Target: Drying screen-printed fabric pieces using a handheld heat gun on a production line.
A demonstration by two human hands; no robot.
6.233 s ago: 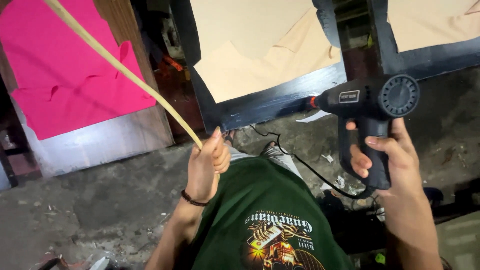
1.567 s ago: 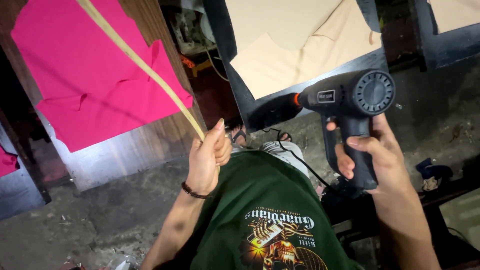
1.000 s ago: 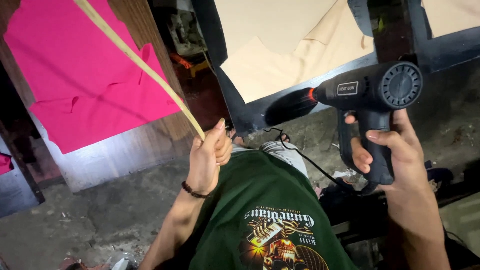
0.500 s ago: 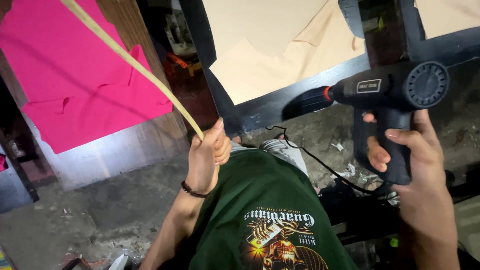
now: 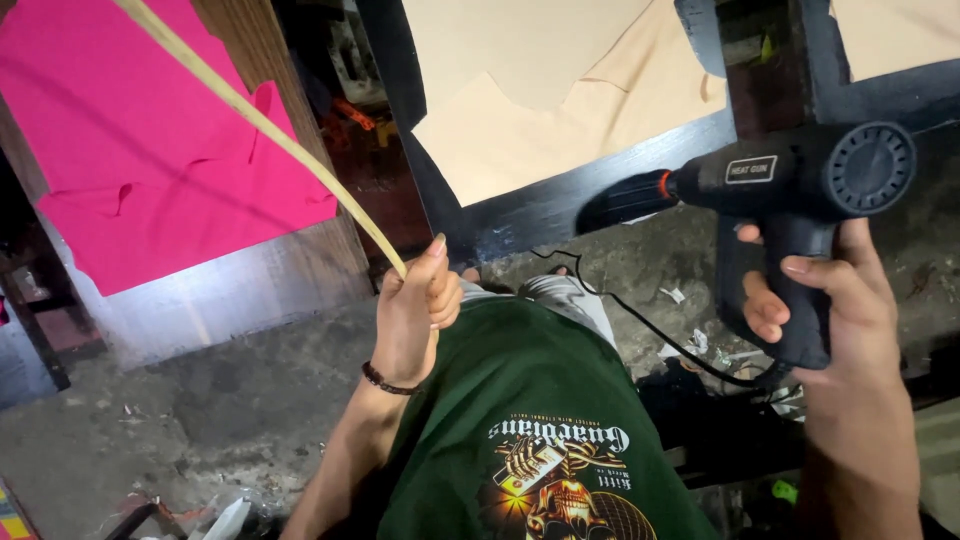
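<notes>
Heat gun (image 5: pixel 790 190) nozzle pointing left, cane strip (image 5: pixel 260 125) diagonal

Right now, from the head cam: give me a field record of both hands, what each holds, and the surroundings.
left hand: left hand closed around the lower end of a long pale strip, which runs up to the upper left
right hand: right hand grips the handle of a black heat gun, nozzle pointing left
cord: black cord trails across the floor
behind: pink sheet on a wooden board; tan sheets on a black frame
wrist: dark bead bracelet
</notes>
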